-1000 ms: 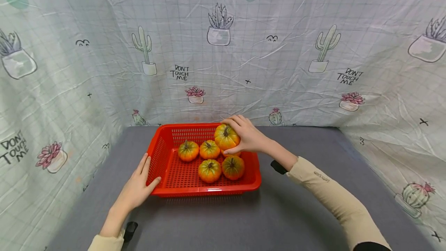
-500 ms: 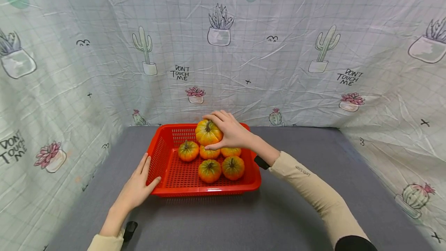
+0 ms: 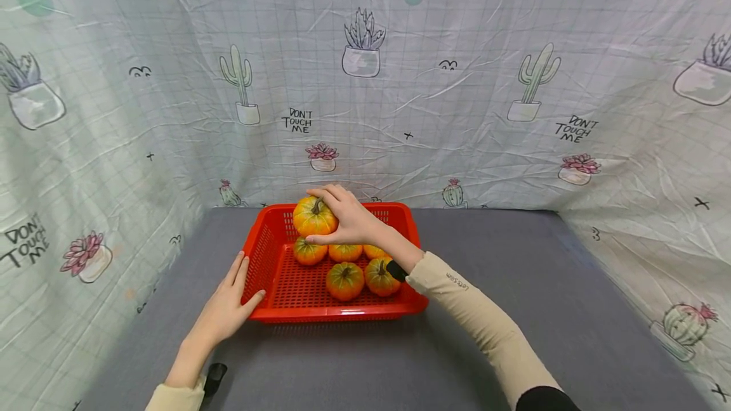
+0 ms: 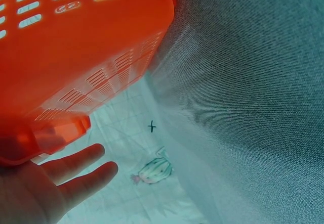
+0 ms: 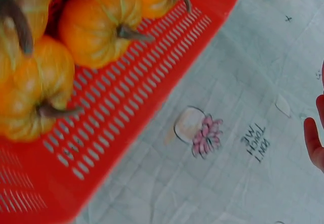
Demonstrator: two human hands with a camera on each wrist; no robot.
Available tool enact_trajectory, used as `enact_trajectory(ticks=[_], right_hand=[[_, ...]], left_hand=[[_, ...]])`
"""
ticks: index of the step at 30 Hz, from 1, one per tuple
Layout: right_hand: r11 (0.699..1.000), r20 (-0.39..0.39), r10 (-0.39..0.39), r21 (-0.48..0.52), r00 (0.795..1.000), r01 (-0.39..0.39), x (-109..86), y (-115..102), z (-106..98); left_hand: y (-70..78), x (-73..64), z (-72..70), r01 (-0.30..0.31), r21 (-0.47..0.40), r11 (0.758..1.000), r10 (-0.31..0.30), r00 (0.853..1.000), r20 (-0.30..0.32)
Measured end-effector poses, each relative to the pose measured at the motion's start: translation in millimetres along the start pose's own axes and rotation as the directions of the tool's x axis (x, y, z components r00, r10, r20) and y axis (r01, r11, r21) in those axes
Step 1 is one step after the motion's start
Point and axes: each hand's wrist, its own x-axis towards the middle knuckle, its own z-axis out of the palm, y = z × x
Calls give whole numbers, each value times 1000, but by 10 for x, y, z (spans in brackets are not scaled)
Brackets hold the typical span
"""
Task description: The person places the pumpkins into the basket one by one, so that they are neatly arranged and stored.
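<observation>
My right hand (image 3: 355,221) grips a small yellow-orange pumpkin (image 3: 311,217), holding it above the back left part of a red plastic basket (image 3: 331,314). Directly below it a pumpkin (image 3: 308,254) on the basket floor is partly hidden. Several more pumpkins (image 3: 345,281) stand inside, toward the middle and right, some covered by the right hand and wrist. My left hand (image 3: 224,305) rests on the basket's left rim with fingers extended. In the left wrist view, straight fingers (image 4: 86,176) show beside the rim. Only fingertips (image 5: 314,143) appear in the right wrist view; the held pumpkin is outside it.
A grey cloth-covered table (image 3: 491,309) lies under the basket. Around it hangs a pale curtain (image 3: 457,163) printed with cacti and lettering. The basket's front left floor (image 3: 294,287) shows bare mesh.
My right hand has carried the held pumpkin leftward over the basket, from the back right side to the back left. The left hand and the other pumpkins have stayed in place.
</observation>
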Motion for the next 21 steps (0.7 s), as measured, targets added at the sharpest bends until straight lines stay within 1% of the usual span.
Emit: enact_trajectory(ticks=[9,16,21], right_hand=[[999,82,51,-16,995,-50,51,-75,205],[997,131,49,-61,990,-41,83,-105,390],[991,184,60,-125,981,-37,68,-105,555]], left_hand=[[11,-1,-4,6,0,1000,-6,1000,1],[10,0,-4,9,4,1000,-9,1000,5],[9,2,-12,20,2,1000,-20,1000,22]])
